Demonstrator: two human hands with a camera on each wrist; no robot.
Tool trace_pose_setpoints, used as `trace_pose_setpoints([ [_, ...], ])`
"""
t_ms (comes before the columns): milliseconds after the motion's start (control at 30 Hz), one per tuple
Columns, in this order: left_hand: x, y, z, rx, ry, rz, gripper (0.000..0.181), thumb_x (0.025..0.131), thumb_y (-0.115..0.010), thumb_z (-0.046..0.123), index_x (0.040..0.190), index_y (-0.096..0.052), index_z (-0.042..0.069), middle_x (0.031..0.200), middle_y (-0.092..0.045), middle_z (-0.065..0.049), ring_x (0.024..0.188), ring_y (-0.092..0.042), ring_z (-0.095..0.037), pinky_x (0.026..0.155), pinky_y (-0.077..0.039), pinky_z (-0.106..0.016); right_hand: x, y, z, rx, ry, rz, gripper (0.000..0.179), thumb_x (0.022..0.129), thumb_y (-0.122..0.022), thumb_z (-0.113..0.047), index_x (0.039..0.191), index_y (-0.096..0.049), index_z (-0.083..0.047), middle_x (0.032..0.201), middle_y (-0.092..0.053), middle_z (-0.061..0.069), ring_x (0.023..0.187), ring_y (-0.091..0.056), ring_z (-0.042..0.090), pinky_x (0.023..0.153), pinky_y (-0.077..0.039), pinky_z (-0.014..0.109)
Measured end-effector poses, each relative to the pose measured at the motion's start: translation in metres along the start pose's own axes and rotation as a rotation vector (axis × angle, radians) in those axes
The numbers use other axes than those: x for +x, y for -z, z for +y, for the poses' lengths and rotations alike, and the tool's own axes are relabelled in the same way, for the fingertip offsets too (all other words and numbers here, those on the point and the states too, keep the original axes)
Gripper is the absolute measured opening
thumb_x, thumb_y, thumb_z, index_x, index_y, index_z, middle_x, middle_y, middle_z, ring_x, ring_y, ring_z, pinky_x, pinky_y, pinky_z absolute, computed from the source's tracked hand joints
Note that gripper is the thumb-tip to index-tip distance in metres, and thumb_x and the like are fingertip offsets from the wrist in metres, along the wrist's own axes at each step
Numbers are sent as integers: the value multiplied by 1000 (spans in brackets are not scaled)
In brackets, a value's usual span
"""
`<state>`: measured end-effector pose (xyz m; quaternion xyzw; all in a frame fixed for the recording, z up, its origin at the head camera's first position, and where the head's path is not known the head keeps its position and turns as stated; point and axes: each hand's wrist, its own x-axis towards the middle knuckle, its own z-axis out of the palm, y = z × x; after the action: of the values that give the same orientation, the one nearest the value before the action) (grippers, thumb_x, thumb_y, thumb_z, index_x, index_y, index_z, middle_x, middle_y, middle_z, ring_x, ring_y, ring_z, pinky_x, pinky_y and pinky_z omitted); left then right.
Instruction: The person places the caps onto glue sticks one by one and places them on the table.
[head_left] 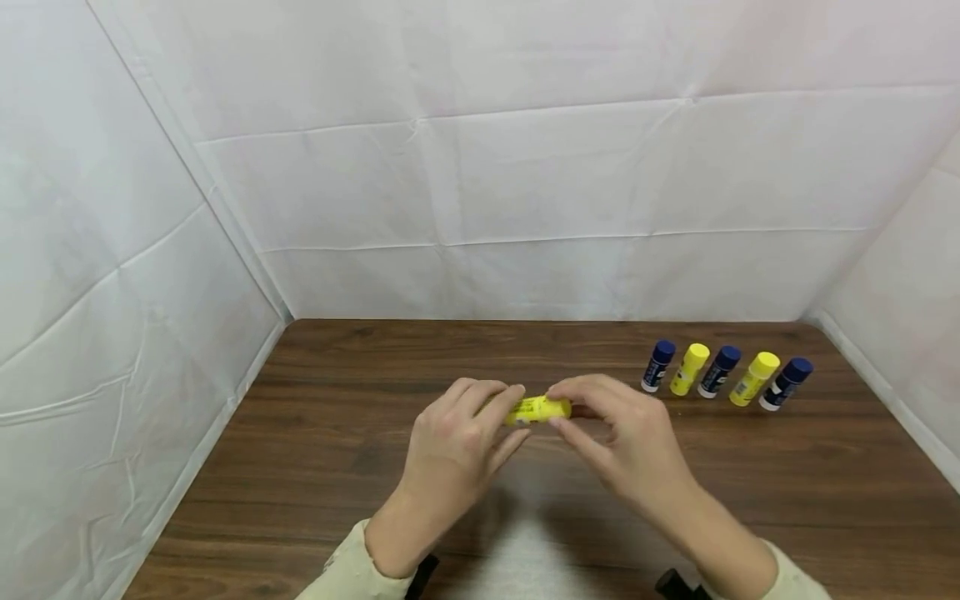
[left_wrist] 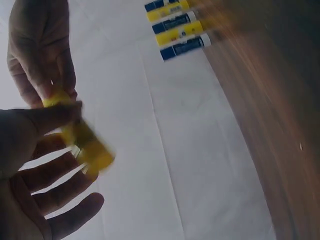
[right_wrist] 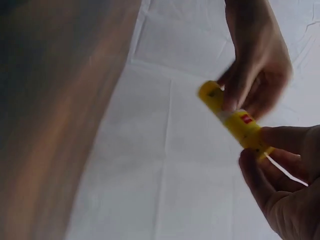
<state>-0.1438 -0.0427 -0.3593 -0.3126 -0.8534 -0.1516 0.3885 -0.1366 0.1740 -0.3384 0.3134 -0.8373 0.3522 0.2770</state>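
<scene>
A yellow glue stick lies roughly level between both hands, above the table. My left hand grips its left part between thumb and fingers. At its other end my right hand pinches it with thumb and fingertips. In the left wrist view the glue stick is blurred, with the left thumb across it. The right wrist view shows a red label mark and a pale band on the glue stick. Part of its body is hidden by fingers.
On the wood-grain table, a slanting row of upright glue sticks stands at the back right: dark blue ones, such as the rightmost blue glue stick, alternate with yellow ones, such as this yellow glue stick. White cloth walls enclose the table's back and sides.
</scene>
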Motion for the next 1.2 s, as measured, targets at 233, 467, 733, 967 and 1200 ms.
trace_pose_setpoints([
  [233, -6, 4, -13, 223, 82, -128, 77, 88, -66, 66, 145, -56, 17, 144, -59, -10, 131, -54, -35, 101, -47, -64, 41, 39, 35, -305, -81, -240, 24, 85, -81, -7, 108, -73, -6, 103, -73, 7, 83, -71, 18, 70, -61, 34],
  [467, -11, 4, -14, 285, 213, -274, 87, 89, -50, 78, 158, -38, 25, 163, -35, -10, 150, -29, -41, 107, -32, -75, 74, 54, 86, -498, -193, -517, 16, 88, -72, 0, 105, -73, 1, 98, -73, 14, 85, -70, 31, 73, -59, 46],
  [733, -14, 5, -16, 291, 256, -313, 86, 90, -49, 78, 159, -36, 27, 163, -34, -10, 149, -30, -41, 108, -31, -75, 75, 39, 128, -536, -225, -610, 18, 85, -70, 4, 103, -73, 4, 96, -73, 16, 83, -69, 30, 69, -60, 39],
  [967, -17, 3, -15, 306, 245, -311, 88, 89, -48, 80, 159, -35, 28, 163, -34, -10, 148, -31, -42, 107, -31, -76, 68, 28, 147, -534, -235, -689, 19, 86, -65, 8, 102, -73, 5, 97, -72, 18, 83, -68, 29, 65, -59, 35],
  [1200, -16, 3, -12, 298, 250, -318, 87, 88, -48, 80, 158, -37, 28, 162, -36, -10, 148, -31, -42, 108, -31, -75, 60, 26, 154, -519, -206, -685, 20, 83, -65, 12, 99, -73, 6, 93, -72, 19, 82, -69, 29, 65, -60, 37],
])
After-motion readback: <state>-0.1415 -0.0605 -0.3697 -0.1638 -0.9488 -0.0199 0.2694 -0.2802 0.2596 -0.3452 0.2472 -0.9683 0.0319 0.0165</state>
